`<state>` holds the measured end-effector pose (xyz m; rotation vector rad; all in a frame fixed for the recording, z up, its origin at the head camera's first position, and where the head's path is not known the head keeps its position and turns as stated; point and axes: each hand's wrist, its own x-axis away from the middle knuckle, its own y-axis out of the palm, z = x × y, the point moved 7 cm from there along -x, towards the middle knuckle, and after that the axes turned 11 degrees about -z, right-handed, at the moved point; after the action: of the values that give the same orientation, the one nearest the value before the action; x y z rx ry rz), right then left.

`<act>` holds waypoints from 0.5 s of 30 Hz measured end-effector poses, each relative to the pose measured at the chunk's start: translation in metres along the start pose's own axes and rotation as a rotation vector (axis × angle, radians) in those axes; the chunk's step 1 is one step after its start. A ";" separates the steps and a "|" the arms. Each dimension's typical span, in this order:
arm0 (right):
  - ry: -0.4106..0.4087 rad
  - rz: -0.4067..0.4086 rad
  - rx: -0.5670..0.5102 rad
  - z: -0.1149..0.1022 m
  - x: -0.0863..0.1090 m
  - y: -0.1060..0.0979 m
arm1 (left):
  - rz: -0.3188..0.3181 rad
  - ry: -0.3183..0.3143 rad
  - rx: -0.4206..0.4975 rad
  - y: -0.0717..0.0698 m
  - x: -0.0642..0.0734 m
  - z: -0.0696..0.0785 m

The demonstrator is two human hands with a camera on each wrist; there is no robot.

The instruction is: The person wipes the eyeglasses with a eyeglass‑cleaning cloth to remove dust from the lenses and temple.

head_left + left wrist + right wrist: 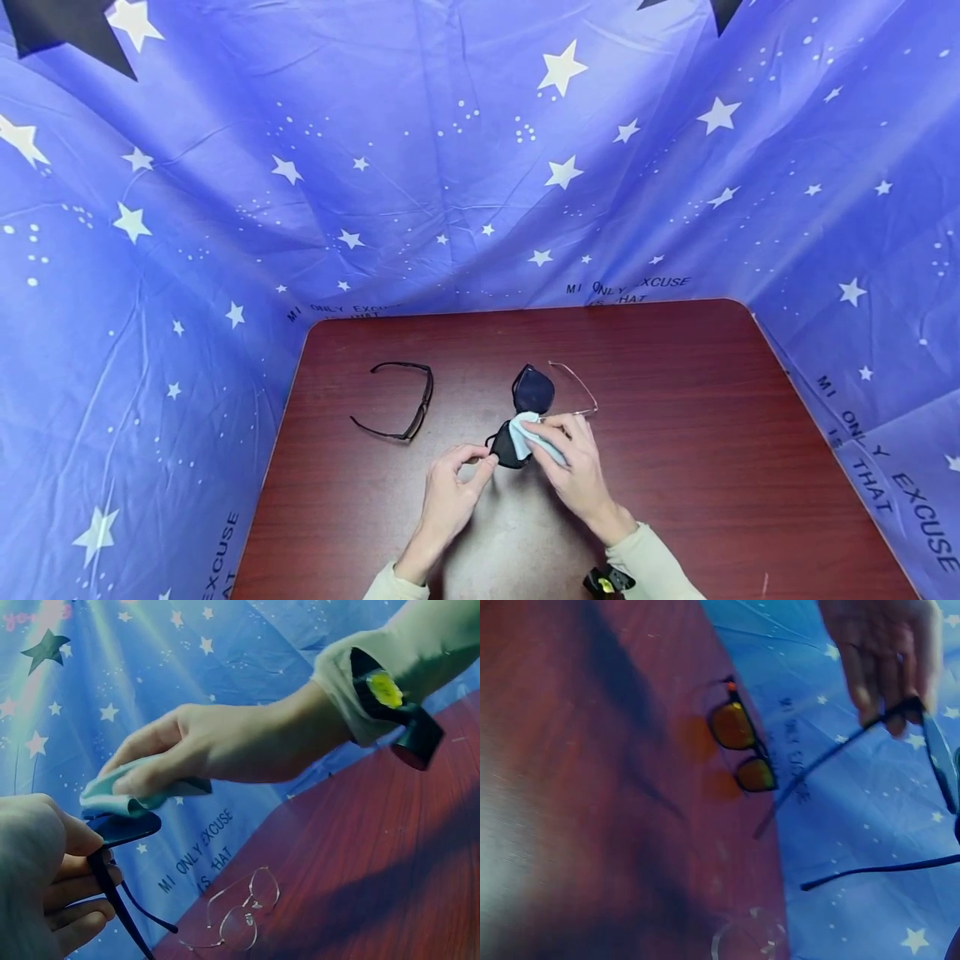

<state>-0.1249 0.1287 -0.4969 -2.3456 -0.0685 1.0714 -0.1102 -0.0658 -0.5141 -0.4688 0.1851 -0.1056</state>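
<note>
Head view is showing the left hand [453, 492] pinching dark sunglasses [533, 389] at one outer end, above the table [675, 375]; that edge grip is probably steadying the frame while leaving the lens faces uncovered. The right hand [573, 467] is grasping a pale blue cloth [522, 437] between thumb and fingers and holding it over the nearer lens, the soft fold apparently serving as a layer between skin and lens. Both slim, dark temples are standing unfolded, likely out of the cloth's way. Black-framed glasses [420, 412] are resting on the tabletop to the left, their lenses glowing amber in the right wrist view, and thin wire-rimmed glasses [257, 904] are lying beyond the hands. Glossy, reddish-brown, wood-grained, the tabletop is reflecting light before a creased, star-printed blue fabric [450, 167].
</note>
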 end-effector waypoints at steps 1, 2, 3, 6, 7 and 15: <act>0.008 0.016 -0.001 0.002 -0.003 -0.003 | -0.008 0.008 -0.004 0.001 0.001 0.000; 0.016 0.030 0.000 0.004 -0.006 -0.006 | -0.019 0.015 -0.007 0.002 0.001 0.000; 0.024 0.041 0.005 0.007 -0.009 -0.009 | -0.033 0.018 -0.010 0.003 0.002 -0.001; 0.050 0.068 0.021 0.015 -0.017 -0.018 | -0.071 0.046 -0.025 0.005 0.004 0.000; 0.061 0.076 0.023 0.018 -0.019 -0.020 | -0.081 0.056 -0.027 0.006 0.005 0.000; 0.121 0.097 0.043 0.028 -0.027 -0.031 | -0.109 0.154 -0.050 0.007 0.006 0.003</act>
<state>-0.1581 0.1610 -0.4773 -2.3897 0.1133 0.9632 -0.1032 -0.0589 -0.5157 -0.5207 0.3139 -0.2446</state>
